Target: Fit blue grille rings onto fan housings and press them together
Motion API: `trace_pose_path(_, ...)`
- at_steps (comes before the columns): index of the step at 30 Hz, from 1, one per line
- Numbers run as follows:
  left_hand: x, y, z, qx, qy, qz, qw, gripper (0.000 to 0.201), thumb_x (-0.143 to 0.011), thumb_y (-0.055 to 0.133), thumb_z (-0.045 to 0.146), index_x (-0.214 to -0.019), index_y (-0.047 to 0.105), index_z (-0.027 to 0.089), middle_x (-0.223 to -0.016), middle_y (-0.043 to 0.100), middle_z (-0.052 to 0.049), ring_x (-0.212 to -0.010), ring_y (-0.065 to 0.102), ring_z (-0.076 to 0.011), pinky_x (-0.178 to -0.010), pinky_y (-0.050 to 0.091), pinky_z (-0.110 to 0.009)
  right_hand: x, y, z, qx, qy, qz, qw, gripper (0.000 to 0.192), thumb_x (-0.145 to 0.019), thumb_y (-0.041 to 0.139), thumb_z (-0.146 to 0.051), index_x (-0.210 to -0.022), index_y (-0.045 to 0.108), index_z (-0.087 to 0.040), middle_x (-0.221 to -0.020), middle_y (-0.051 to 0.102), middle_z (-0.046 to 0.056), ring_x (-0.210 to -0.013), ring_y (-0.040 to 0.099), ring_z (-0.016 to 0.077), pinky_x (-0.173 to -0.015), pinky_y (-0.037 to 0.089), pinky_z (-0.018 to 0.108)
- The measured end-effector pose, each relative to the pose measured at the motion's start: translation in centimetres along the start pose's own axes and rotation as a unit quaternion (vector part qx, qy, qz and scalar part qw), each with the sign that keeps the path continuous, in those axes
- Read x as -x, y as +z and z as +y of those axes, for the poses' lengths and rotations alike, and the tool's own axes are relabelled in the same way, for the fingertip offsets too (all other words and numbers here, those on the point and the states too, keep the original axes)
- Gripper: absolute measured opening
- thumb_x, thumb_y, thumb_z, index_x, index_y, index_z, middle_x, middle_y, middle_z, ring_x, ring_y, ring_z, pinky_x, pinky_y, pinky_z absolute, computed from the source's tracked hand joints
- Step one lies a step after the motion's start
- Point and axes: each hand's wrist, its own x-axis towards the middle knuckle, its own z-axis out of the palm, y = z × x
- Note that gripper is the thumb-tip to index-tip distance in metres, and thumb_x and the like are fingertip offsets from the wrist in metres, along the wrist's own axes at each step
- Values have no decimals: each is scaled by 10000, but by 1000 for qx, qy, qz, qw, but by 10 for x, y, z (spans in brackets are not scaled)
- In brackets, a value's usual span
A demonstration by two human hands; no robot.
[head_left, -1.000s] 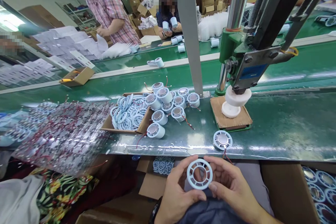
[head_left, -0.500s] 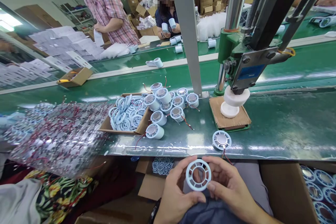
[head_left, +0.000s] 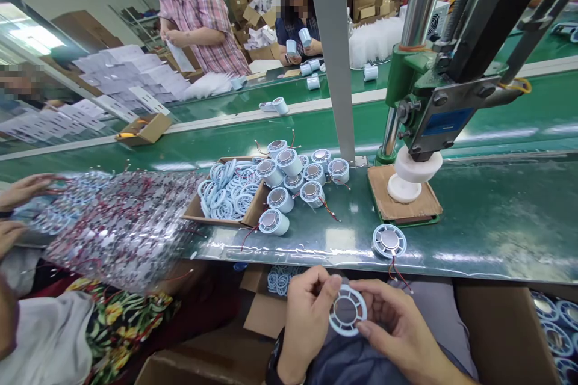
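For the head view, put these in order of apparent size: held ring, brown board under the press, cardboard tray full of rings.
1. Cardboard tray
2. Brown board
3. Held ring, nearest yet plainly smallest

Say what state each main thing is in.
Pale-blue spoked plastic ring: held between left hand and right hand
Pale-blue spoked disc with silver centre: lying face up
Brown cardboard box: open, heaped with pale-blue plastic rings
Pale-blue silver-faced plastic cylinders: clustered, some tilted
Green metal press: raised above white round dish

A bright light (head_left: 36, 36) glows at upper left, glare streaks the glossy table (head_left: 501, 210), and the picture's edges look stretched.
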Motion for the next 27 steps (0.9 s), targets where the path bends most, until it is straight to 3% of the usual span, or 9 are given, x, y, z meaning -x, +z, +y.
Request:
trace_pose_path(5, -3, 0, -8, 85, -36, -3, 996, 668, -919, 501, 725, -622, 659, 148, -516, 564, -8, -459, 477, -115, -451, 380, -212, -4, 1, -1, -89, 49, 0, 995, 465, -788, 831, -424, -1176, 702, -202, -724, 615, -7, -510, 489, 68, -455, 459, 169)
trace_pose_path(12, 8, -11, -11, 128, -48, -53, 989, 588, -944, 530, 671, -800, 716, 133, -618, 621, -27, -526, 546, -126, -490, 447, -210, -8, -2, -2, -107, 66, 5, 992, 525, -764, 851, -482, -1166, 693, -182, -721, 594, -13, -466, 486, 53, -425, 457, 172)
trace_pose_path(15, 16, -17, -16, 92, -2, -75, 993, 591, -859, 675, 662, -1165, 708, 158, -888, 728, -85, -741, 680, -197, -662, 563, -263, -9, -3, -3, -112, 63, 14, 992, 551, -758, 854, -494, -1178, 685, -179, -721, 598, -10, -478, 498, 62, -422, 458, 173)
trace_pose_path(18, 27, -18, -24, 13, 8, -78, 997, 899, -663, 873, 625, -1408, 593, 206, -1165, 737, -138, -1002, 716, -304, -906, 587, -380, -10, -4, -4, -110, 59, 22, 992, 569, -756, 853, -508, -1189, 683, -180, -717, 597, -11, -498, 507, 69, -438, 459, 174)
trace_pose_path(20, 32, -16, -29, -54, -1, -58, 997, 920, -641, 904, 580, -1430, 589, 226, -1278, 718, -154, -1123, 692, -356, -1012, 548, -450, -10, -4, -5, -103, 57, 27, 993, 566, -757, 851, -508, -1188, 685, -180, -717, 598, -12, -515, 517, 74, -461, 463, 178)
trace_pose_path(22, 35, -14, -30, -112, 5, -42, 993, 816, -688, 893, 523, -1407, 621, 249, -1359, 691, -146, -1207, 664, -377, -1062, 519, -483, -10, -3, -6, -95, 54, 32, 994, 559, -760, 850, -505, -1181, 686, -176, -716, 603, -11, -527, 523, 76, -480, 463, 180)
trace_pose_path(27, 30, -14, -27, -171, 84, -57, 980, 659, -763, 858, 422, -1369, 659, 259, -1339, 716, -124, -1214, 683, -356, -1047, 551, -446, -8, -2, -10, -84, 47, 43, 994, 544, -769, 843, -502, -1177, 682, -179, -733, 626, 2, -553, 517, 80, -505, 461, 182)
